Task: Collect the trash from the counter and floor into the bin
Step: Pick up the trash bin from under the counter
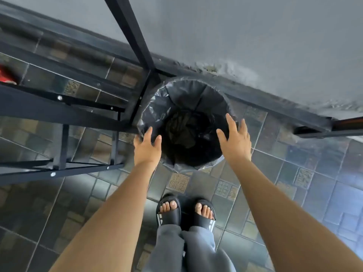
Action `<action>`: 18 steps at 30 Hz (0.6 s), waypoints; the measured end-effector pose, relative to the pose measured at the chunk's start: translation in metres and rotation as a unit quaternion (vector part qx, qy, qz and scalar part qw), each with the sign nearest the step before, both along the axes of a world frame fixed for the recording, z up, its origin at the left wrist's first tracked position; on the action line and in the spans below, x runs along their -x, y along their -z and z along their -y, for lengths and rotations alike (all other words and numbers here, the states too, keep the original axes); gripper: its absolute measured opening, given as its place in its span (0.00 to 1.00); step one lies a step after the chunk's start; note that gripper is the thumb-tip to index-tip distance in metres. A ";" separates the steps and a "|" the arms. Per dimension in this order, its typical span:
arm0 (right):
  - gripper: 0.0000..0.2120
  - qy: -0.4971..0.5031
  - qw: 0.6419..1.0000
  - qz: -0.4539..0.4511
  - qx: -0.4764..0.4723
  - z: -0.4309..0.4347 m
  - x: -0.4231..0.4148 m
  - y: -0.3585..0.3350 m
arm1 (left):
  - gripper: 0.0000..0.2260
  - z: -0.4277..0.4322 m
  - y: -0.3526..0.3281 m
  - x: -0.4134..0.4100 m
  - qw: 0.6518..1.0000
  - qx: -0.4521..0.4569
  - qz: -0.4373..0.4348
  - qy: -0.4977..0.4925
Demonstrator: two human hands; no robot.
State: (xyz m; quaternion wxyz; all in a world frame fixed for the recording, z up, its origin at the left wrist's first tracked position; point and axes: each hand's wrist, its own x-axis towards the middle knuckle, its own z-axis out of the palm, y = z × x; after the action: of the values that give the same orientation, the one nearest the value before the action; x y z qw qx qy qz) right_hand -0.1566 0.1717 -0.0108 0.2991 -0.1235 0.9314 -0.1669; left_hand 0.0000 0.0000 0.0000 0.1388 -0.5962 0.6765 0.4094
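over lined bin (157,112): left hand (146,147), right hand (234,139), grip released, fingers spread.

Both hands extend over the round bin (196,95), lined with a dark bag. Left hand (146,148) and right hand (234,139) hold nothing, fingers spread. A metal frame (137,46) stands left of it.

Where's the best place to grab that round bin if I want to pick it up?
Probably the rim of the bin, left hand and right hand on opposite sides, coming from above: it stands upright and open, while the metal frame and wall crowd its far side.
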 end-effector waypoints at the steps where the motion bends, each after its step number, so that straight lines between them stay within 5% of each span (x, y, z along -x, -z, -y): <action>1: 0.27 0.007 1.000 0.004 0.016 0.001 0.002 0.007 | 0.24 0.001 0.006 0.002 1.000 -0.003 -0.015 -0.016; 7: 0.23 0.064 0.992 0.002 0.113 0.009 0.010 0.040 | 0.20 0.012 0.036 0.009 0.993 0.047 -0.097 -0.055; 18: 0.26 0.116 0.988 0.000 0.100 0.003 -0.002 0.004 | 0.19 0.001 0.004 0.011 0.975 0.053 -0.149 -0.158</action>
State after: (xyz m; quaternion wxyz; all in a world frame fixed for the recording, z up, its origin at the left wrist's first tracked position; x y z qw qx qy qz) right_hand -0.1542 0.1691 -0.0149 0.2637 -0.0438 0.9179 -0.2932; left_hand -0.0107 -0.0006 -0.0038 -0.0619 -0.6339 0.6079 0.4741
